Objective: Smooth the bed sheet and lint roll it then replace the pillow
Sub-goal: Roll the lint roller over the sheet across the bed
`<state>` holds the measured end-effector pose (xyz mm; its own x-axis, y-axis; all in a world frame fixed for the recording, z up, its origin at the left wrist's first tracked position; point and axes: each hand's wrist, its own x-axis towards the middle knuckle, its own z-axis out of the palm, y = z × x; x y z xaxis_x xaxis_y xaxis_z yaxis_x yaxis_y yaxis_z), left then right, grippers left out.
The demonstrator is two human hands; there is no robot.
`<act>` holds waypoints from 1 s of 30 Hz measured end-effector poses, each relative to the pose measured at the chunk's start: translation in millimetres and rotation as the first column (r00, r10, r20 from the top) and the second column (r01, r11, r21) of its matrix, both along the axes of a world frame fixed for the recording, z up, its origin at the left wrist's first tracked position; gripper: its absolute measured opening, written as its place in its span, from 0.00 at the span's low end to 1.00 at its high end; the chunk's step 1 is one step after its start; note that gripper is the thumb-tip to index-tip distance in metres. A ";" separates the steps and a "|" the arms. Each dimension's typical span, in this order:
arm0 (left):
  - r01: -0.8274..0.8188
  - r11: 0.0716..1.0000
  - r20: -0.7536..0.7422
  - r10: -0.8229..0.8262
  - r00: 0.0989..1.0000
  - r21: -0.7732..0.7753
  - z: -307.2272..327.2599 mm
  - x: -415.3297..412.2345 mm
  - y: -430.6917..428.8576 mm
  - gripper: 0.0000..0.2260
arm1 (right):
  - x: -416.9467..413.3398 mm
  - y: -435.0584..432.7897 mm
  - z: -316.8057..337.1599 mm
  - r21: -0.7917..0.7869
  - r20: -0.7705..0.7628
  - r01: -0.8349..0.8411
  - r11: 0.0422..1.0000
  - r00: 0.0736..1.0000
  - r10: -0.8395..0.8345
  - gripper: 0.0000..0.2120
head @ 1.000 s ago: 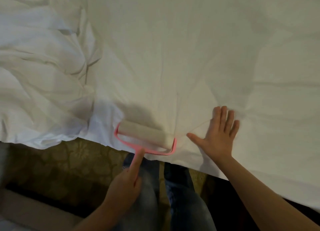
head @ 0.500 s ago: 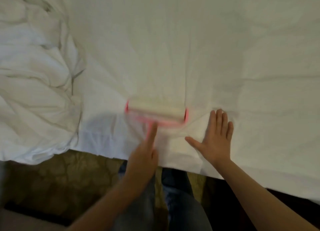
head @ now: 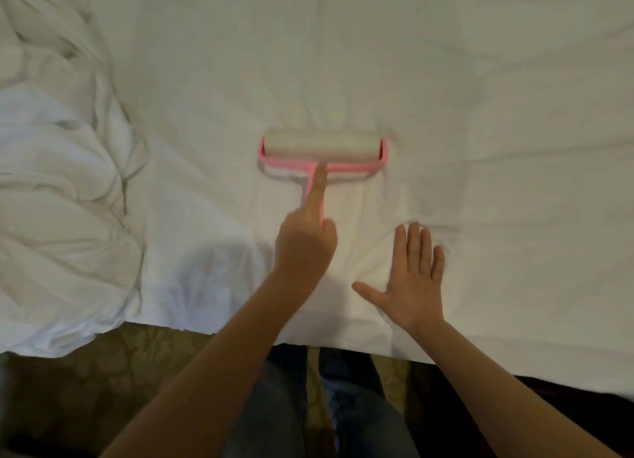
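Observation:
A white bed sheet (head: 394,62) covers the mattress and fills most of the view. A pink lint roller (head: 322,148) with a wide white roll lies flat on the sheet near the middle. My left hand (head: 307,241) grips its pink handle, with the index finger stretched along the handle toward the roll. To the right of it, my right hand (head: 413,279) rests flat on the sheet with fingers spread, palm down, near the bed's front edge. Small creases run through the sheet around both hands. No pillow is in view.
A crumpled white duvet (head: 58,200) is bunched at the left side of the bed. Below the bed's edge are a patterned carpet (head: 103,382) and my legs in jeans (head: 308,406).
My left hand has pushed the lint roller away from the bed's front edge, up the sheet toward the middle. My right hand has stayed flat on the sheet.

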<state>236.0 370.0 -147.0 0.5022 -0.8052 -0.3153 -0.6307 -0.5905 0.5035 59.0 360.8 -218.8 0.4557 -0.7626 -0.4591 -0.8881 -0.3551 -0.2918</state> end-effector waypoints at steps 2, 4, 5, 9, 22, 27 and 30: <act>0.059 0.996 -0.046 -0.056 0.997 0.067 3.5 -17.3 45.3 0.36 | -2.4 -1.1 -0.4 -0.017 0.014 -0.005 1.000 1.000 0.005 0.52; 0.075 0.978 -0.117 -0.053 0.992 0.196 7.3 -31.5 96.2 0.37 | -8.8 -7.7 -3.4 -0.096 0.062 -0.037 0.995 0.997 0.043 0.46; 0.060 0.970 -0.152 -0.025 0.988 0.234 14.1 -34.7 112.8 0.38 | -11.7 -17.3 -4.8 -0.142 0.083 -0.007 0.990 0.996 0.019 0.43; 0.103 0.969 -0.093 -0.084 0.992 0.223 20.9 -20.0 81.3 0.35 | -23.6 -84.6 -1.2 -0.176 0.045 0.192 0.965 0.981 -0.187 0.44; 0.087 0.937 -0.091 -0.059 0.994 0.338 23.4 -44.7 30.8 0.37 | -15.9 -135.3 -1.9 0.252 -0.240 0.002 0.968 0.969 0.060 0.45; 0.068 0.945 -0.093 -0.040 0.995 0.320 21.8 -46.0 24.8 0.38 | -9.7 -137.9 0.7 0.342 -0.309 0.033 0.939 0.948 0.079 0.51; 0.048 0.977 -0.030 -0.042 0.999 0.208 2.5 -20.6 -41.6 0.37 | -9.8 -140.9 0.3 0.384 -0.341 0.053 0.922 0.936 0.088 0.53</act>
<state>215.4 328.4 -144.5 0.4565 -0.7420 -0.4910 -0.6476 -0.6555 0.3885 49.2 219.8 -218.5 0.2264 -0.4899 -0.8419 -0.9517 -0.2953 -0.0841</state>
